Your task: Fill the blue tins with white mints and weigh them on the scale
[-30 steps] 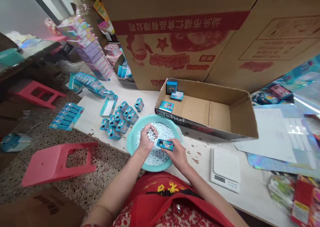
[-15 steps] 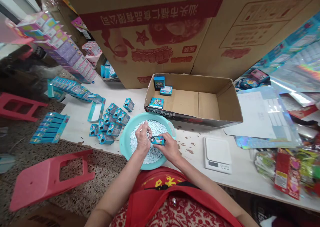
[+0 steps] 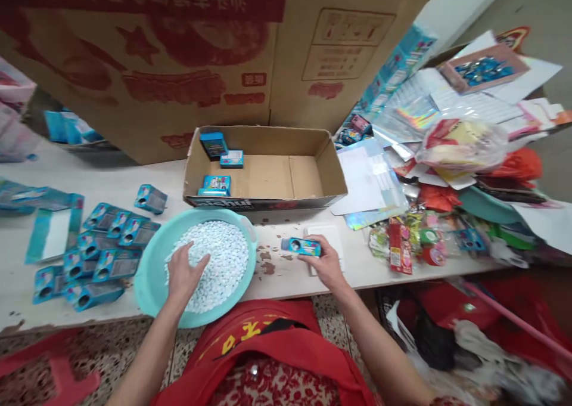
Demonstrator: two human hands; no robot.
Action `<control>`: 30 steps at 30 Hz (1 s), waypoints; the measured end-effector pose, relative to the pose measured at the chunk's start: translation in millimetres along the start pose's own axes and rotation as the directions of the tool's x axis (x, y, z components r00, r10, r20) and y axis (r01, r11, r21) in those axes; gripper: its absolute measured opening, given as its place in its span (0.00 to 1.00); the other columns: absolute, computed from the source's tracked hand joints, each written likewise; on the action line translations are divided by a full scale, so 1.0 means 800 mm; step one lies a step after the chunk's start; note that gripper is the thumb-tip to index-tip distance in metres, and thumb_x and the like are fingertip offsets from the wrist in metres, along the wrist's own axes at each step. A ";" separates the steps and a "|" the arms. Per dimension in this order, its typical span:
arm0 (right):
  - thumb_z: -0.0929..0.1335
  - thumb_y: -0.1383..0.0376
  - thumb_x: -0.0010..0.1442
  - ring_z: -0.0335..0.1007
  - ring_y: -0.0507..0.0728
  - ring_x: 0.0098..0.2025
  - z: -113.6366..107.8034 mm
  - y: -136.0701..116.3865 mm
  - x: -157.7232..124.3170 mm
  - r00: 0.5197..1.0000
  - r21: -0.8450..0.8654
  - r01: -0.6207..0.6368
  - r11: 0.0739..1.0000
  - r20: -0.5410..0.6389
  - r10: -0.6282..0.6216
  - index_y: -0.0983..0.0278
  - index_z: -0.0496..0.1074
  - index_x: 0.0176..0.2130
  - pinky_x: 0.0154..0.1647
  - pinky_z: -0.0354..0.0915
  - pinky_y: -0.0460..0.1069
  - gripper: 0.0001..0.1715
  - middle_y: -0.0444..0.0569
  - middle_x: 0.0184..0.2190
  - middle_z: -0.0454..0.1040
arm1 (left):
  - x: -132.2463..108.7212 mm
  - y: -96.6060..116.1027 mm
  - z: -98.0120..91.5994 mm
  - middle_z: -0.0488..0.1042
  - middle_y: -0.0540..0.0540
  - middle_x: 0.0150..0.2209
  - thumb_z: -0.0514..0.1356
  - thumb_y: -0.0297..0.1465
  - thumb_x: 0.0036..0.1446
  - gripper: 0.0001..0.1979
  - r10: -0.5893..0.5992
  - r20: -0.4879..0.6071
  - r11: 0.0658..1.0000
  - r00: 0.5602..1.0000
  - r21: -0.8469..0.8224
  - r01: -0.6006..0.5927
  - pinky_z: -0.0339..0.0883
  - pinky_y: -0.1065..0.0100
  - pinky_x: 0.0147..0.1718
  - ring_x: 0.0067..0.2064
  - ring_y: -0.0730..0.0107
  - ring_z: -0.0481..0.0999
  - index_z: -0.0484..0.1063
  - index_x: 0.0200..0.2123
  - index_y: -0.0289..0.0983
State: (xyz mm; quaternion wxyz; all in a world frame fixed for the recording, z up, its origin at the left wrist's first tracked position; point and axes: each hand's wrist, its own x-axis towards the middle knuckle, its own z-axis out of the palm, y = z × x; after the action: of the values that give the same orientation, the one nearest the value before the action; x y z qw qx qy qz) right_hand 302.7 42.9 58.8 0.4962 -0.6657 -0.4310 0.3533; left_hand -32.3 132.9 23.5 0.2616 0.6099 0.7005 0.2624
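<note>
My left hand is over the white pellets in a turquoise basin, thumb and fingers apart, with nothing visible between them. My right hand grips a small blue box with a round dark hole towards its left end. It holds the box in front of the white digital scale, partly covering it. Several similar blue boxes with round holes are grouped left of the basin, and one box stands a little apart behind them.
A shallow cardboard tray behind the basin holds several blue boxes at its left end. A large carton rises behind it. Shiny sheets and coloured candy packets lie to the right. A pink stool stands at lower left.
My right hand has carried the blue box rightwards, from above the basin to the scale. My left hand has opened from a closed grip and lowered towards the pellets. The view has turned right.
</note>
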 end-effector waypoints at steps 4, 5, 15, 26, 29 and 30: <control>0.78 0.52 0.37 0.70 0.60 0.40 -0.082 0.051 0.020 0.989 -0.085 -0.085 0.993 -0.129 0.074 0.61 0.73 0.36 0.44 0.66 0.55 0.28 0.47 0.36 0.72 | -0.019 0.028 0.018 0.70 0.36 0.49 0.55 0.45 0.56 0.23 0.145 -0.101 0.989 0.984 -0.028 -0.148 0.70 0.54 0.43 0.51 0.52 0.70 0.68 0.49 0.35; 0.78 0.52 0.36 0.70 0.60 0.41 -0.092 0.063 0.025 0.988 -0.090 -0.094 0.991 -0.135 0.082 0.61 0.73 0.35 0.44 0.66 0.55 0.28 0.47 0.36 0.72 | -0.023 0.044 0.025 0.70 0.37 0.48 0.55 0.43 0.57 0.21 0.209 -0.103 0.975 0.972 -0.056 -0.216 0.71 0.57 0.41 0.51 0.54 0.70 0.69 0.48 0.36; 0.74 0.40 0.37 0.62 0.64 0.58 -0.137 0.131 0.027 0.946 -0.001 -0.299 0.954 -0.130 0.296 0.57 0.64 0.57 0.55 0.62 0.57 0.52 0.54 0.58 0.66 | -0.069 0.159 0.188 0.73 0.43 0.47 0.58 0.32 0.54 0.17 0.138 0.625 0.936 0.769 -0.335 0.104 0.68 0.62 0.46 0.45 0.64 0.73 0.70 0.48 0.38; 0.58 0.32 0.53 0.70 0.62 0.39 -0.139 0.173 0.036 0.823 -0.057 -0.560 0.826 -0.155 0.547 0.62 0.75 0.32 0.41 0.66 0.54 0.40 0.52 0.32 0.76 | -0.070 0.196 0.323 0.75 0.43 0.31 0.61 0.30 0.48 0.12 -0.169 0.770 0.844 0.616 -0.210 0.494 0.70 0.64 0.35 0.35 0.62 0.75 0.75 0.38 0.36; 0.58 0.32 0.54 0.70 0.61 0.40 -0.116 0.170 0.039 0.830 -0.043 -0.554 0.832 -0.104 0.548 0.63 0.75 0.32 0.40 0.66 0.53 0.40 0.53 0.33 0.76 | -0.060 0.183 0.305 0.75 0.44 0.29 0.62 0.29 0.45 0.11 -0.189 0.728 0.832 0.659 -0.238 0.502 0.70 0.64 0.34 0.34 0.61 0.75 0.76 0.35 0.36; 0.58 0.33 0.54 0.71 0.61 0.40 -0.106 0.169 0.039 0.833 -0.035 -0.552 0.833 -0.081 0.548 0.63 0.75 0.33 0.40 0.67 0.53 0.40 0.53 0.33 0.77 | -0.057 0.177 0.297 0.75 0.44 0.28 0.62 0.29 0.44 0.10 -0.198 0.710 0.828 0.676 -0.248 0.503 0.70 0.64 0.34 0.34 0.61 0.75 0.76 0.34 0.36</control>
State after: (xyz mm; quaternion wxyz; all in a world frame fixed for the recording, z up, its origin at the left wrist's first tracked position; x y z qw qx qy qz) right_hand 420.6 23.6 -50.9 0.3689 -0.7869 -0.2145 0.4457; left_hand 237.4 116.3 -49.4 0.6626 0.4396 0.5944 0.1198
